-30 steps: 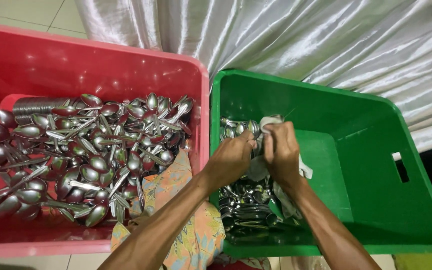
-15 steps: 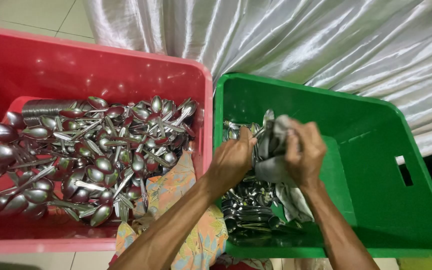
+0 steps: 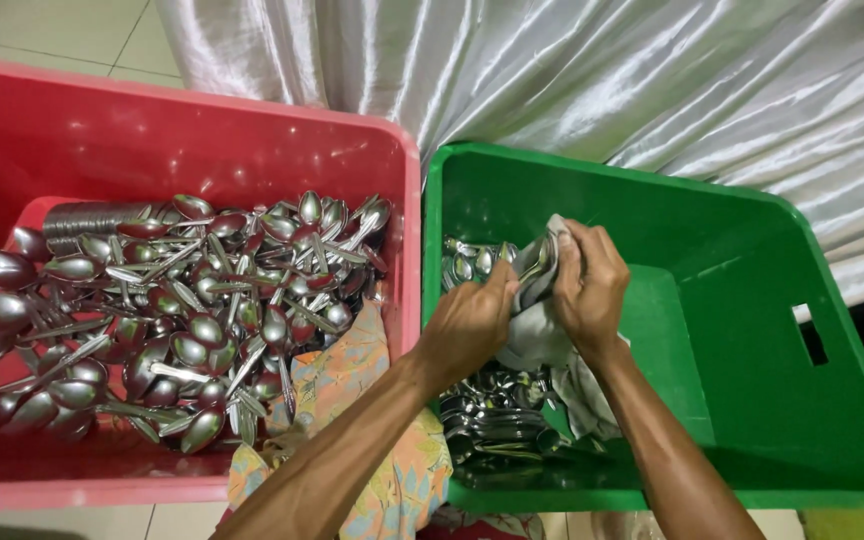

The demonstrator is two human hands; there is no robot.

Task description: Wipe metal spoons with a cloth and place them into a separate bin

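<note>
Over the green plastic crate [image 3: 752, 330], both hands meet above its left half. The left hand [image 3: 467, 325] is curled closed, its fingers gripping a spoon [image 3: 535, 258] and the near edge of a grey cloth [image 3: 542, 335]; only the spoon's bowl shows, poking out at the top between the two hands. The right hand [image 3: 590, 290] is closed too, its fingers [image 3: 577, 250] folded over the upper part of the cloth and pressing it around the spoon, so that the cloth is bunched between both palms and its loose end hangs down past the right wrist toward the crate's floor. Beneath the hands, a pile of metal spoons [image 3: 497, 425] lies along the left wall of the green crate, running from the far corner to the near one; the right half of the crate floor shows bare green plastic, with a slot handle in the right wall. Just beside it on the left, touching wall to wall, stands a red plastic crate [image 3: 152, 140] holding a big heap of spoons [image 3: 182, 310] lying in all directions. A patterned orange and yellow fabric [image 3: 352, 370] lies under the left forearm at the near edge, between the two crates. Behind both crates hangs a shiny white satin drape [image 3: 602, 70], and pale floor tiles [image 3: 62, 25] show at the top left.
</note>
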